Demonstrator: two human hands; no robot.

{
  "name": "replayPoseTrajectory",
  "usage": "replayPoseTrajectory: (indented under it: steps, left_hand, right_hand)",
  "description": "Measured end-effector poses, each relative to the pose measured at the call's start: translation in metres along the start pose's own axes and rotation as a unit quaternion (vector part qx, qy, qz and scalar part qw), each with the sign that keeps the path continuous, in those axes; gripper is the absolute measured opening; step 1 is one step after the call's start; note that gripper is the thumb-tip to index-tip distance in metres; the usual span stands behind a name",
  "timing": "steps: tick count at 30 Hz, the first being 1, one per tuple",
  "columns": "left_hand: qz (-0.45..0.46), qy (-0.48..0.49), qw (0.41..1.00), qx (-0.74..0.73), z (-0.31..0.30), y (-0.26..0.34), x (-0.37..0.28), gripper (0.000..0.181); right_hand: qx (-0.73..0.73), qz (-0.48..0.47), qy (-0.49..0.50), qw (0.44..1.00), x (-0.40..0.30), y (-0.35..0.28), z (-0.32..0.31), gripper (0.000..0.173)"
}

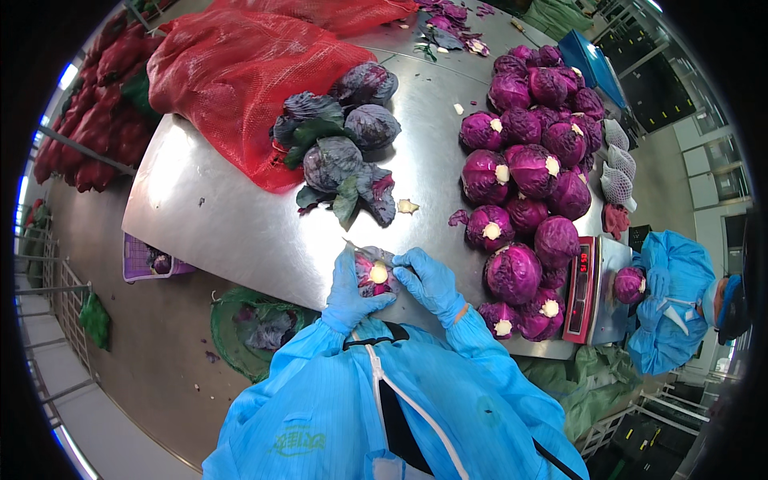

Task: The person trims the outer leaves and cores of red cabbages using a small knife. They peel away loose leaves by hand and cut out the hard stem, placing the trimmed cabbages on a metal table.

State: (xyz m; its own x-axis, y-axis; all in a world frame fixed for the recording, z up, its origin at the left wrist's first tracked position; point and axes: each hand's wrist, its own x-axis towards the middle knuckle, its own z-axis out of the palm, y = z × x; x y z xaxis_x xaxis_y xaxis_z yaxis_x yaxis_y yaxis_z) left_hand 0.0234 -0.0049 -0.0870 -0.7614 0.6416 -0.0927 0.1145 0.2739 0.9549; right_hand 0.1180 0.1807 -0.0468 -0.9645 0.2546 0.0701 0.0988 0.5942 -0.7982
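A red cabbage (367, 287) is held close to my body at the steel table's front edge, its pale cut stem facing up. My left hand (345, 303), in a blue glove, grips it from the left with the thumb along its lower side. The fingertips of my right hand (433, 287), also gloved, pinch at a greyish outer leaf (379, 254) on its upper right. Beyond them lie several untrimmed red cabbages (333, 162) with dark outer leaves, by the mouth of a red mesh sack (258, 78). A cut stem piece (407, 206) rests nearby.
Trimmed red cabbages (528, 171) are heaped on the right of the steel table (240, 222). Past them stands a scale (581, 288), with a co-worker (672, 300) holding a cabbage there. Below the front edge, a green mesh sack (234, 354) contains leaves. A purple crate (138, 258) stands left.
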Motion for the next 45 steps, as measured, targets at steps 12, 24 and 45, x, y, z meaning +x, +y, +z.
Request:
replayPoseTrajectory:
  steps: [12,24,45]
  left_hand:
    - [-0.025,-0.044,0.998,-0.04,-0.002,0.003,0.0,0.13]
    - [-0.011,-0.073,0.996,-0.055,-0.008,0.003,0.002,0.126]
    - [-0.057,-0.043,0.99,-0.125,0.007,0.009,-0.001,0.114]
  right_hand:
    - [-0.006,-0.052,-0.026,0.998,-0.002,0.001,-0.012,0.021]
    - [-0.011,-0.042,-0.034,0.998,0.004,0.002,-0.009,0.019]
    - [0.0,0.02,0.015,1.0,-0.013,-0.007,-0.016,0.029]
